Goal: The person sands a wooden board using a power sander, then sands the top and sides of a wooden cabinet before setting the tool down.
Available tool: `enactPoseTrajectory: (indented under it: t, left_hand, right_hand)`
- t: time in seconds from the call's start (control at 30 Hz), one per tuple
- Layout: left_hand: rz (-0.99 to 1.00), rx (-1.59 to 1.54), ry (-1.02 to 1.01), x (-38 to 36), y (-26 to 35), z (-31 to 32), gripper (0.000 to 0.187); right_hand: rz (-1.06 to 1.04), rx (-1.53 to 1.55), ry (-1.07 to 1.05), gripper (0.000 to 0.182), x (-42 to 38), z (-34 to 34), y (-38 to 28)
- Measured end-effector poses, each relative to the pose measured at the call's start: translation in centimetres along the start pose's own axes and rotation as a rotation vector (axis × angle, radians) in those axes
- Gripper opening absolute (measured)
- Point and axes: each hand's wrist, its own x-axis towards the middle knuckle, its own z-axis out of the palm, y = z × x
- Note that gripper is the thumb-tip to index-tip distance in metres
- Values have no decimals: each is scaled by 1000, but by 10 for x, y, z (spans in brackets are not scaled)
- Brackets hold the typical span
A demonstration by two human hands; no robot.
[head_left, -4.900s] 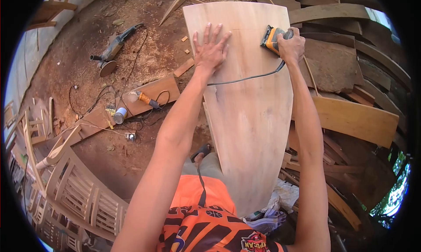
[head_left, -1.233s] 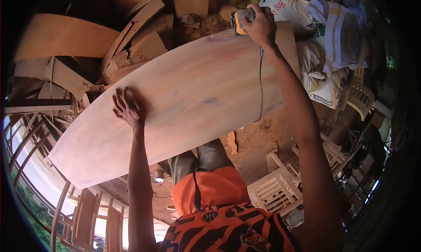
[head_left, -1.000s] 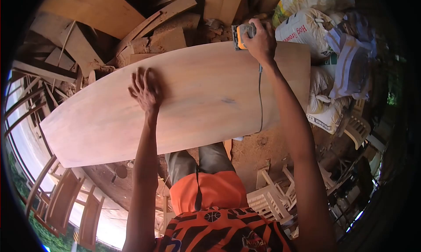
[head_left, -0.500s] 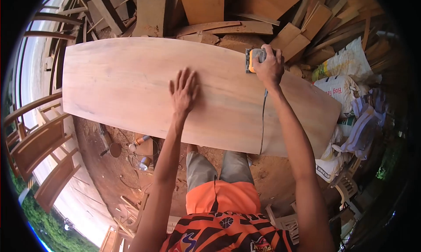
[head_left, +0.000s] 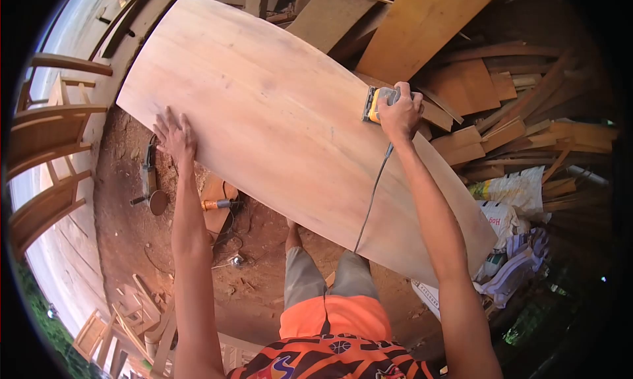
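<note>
A long pale wooden panel (head_left: 264,115) with gently curved edges lies in front of me, slanting from upper left to lower right. My right hand (head_left: 401,112) is wrapped round a yellow and grey electric sander (head_left: 377,105) at the panel's far edge. From the sander a dark cord (head_left: 370,207) runs back across the wood towards me. My left hand (head_left: 176,136) rests at the panel's near left edge with its fingers spread, holding nothing.
An angle grinder (head_left: 150,181) and an orange power tool (head_left: 217,204) lie on the dusty ground below the panel. Stacked boards (head_left: 422,29) and offcuts fill the far side. Filled sacks (head_left: 504,221) stand at the right, wooden chair parts (head_left: 49,135) at the left.
My left hand has moved left from the middle of the panel to its near edge. The panel now appears more slanted as my view turned. The right hand still holds the sander.
</note>
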Motion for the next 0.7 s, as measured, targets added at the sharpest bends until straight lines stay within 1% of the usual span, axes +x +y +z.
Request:
enactPoseTrajectory:
  t: [0.03,0.07,0.1,0.13,0.17,0.2,0.23,0.27,0.33,0.37,0.43,0.47,0.53,0.63,0.67,0.7]
  left_hand:
    - [-12,-47,8,-5,8,-3,75]
    - [-58,-44,9,-13,8,-3,75]
    - [-146,-304,150,-17,10,-4,72]
    - [-222,-559,307,-14,12,-6,69]
    - [-252,-560,328,-12,9,-3,69]
    - [-367,-552,336,-11,7,5,68]
    - [-481,-546,338,-10,9,7,68]
    - [-508,-553,344,-8,8,7,68]
    - [-577,-749,68,-6,10,-6,69]
    - [-599,-750,69,-4,12,-5,69]
    - [-539,-701,137,-4,14,-6,69]
    - [-550,-702,143,-4,15,-7,69]
    - [-580,-697,113,-4,18,-12,66]
    - [-587,-758,102,-4,12,2,64]
    - [-597,-759,110,-4,10,5,64]
    - [-562,-761,137,-4,11,4,63]
  right_hand:
    - [2,-9,4,45,7,6,-21]
    - [-1,-19,4,44,12,11,-42]
    - [-47,-22,-12,44,17,18,-62]
    - [-50,-19,-23,45,25,26,-81]
    - [-48,-16,-25,45,31,33,-100]
    - [-46,-8,-38,45,38,38,-120]
    - [-73,-16,-38,45,43,43,-139]
    - [-71,-10,-47,45,50,49,-158]
    - [-89,-14,-54,45,63,57,-196]
    - [-78,-31,-75,47,71,66,-217]
    - [-85,-49,-91,49,80,76,-255]
    - [-109,-36,-99,50,84,81,-273]
    - [-152,-21,-122,55,91,91,-309]
    - [-199,-19,-143,55,103,108,-363]
    - [-234,-16,-116,55,107,118,-378]
    - [-246,-16,-119,55,111,122,-393]
